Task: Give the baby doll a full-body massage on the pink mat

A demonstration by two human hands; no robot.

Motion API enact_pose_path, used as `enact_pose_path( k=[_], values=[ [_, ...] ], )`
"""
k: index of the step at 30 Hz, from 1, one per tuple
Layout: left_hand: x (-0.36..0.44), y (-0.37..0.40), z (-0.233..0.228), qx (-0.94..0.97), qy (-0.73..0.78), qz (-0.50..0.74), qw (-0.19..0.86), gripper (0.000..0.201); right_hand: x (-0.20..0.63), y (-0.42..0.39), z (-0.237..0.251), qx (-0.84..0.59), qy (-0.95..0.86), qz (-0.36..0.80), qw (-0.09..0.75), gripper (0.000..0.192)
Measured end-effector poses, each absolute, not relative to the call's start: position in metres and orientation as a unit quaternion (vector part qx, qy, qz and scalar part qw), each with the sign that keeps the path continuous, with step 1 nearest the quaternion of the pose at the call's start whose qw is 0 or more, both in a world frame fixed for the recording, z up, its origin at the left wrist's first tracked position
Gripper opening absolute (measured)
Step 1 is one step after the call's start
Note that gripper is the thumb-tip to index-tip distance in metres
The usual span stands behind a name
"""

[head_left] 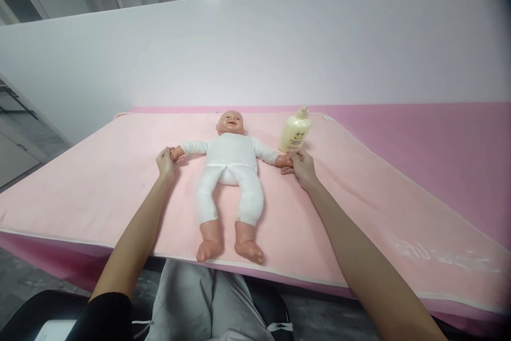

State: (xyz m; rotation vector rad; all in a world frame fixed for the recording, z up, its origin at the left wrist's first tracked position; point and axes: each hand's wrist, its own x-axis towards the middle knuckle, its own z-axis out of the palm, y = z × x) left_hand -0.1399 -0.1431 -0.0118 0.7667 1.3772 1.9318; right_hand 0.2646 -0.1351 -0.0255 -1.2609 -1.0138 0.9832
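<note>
Nearest to me: my own lap in grey trousers [199, 304], seated at the edge of the table. One pink towel [80, 192] covers the table top, its near hem just past my knees.

One baby doll [230, 171] lies face up on the towel, feet toward me at the near hem, head away. It wears a white bodysuit; bare feet, hands and head show. Its arms are stretched straight out to either side, which I judge is because I hold them there.

My left hand [165, 163] is at the end of the doll's arm on that side, fingers closed around the small hand. My right hand [302, 166] is at the end of the other arm, fingertips pinching the doll's hand, remaining fingers loosely curled. Two hands, one on each doll hand; both my forearms run alongside the doll's legs.

Beyond my right hand, just beside the doll's arm and level with its shoulder: one cream pump bottle [294, 131], upright, apart from the doll.

Behind the doll's head: one plain white partition wall [255, 53].
</note>
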Motion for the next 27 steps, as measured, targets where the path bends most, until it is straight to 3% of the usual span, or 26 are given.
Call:
enact_pose_path(
  k=[7, 21, 27],
  values=[
    [-0.1427, -0.1427, -0.0083, 0.246, 0.507, 0.739, 0.369, 0.020, 0.2657, -0.1363, -0.0275, -0.529, -0.436, 0.421, 0.593, 0.021],
    [-0.1360, -0.1488, -0.0011, 0.272, 0.530, 0.730, 0.336, 0.006, 0.2714, -0.1392, -0.0228, -0.501, -0.433, 0.463, 0.589, 0.033],
    [-0.1374, -0.1466, -0.0062, 0.292, 0.521, 0.737, 0.317, 0.016, 0.2718, -0.1370, -0.0245, -0.492, -0.431, 0.472, 0.592, 0.042]
  ],
)
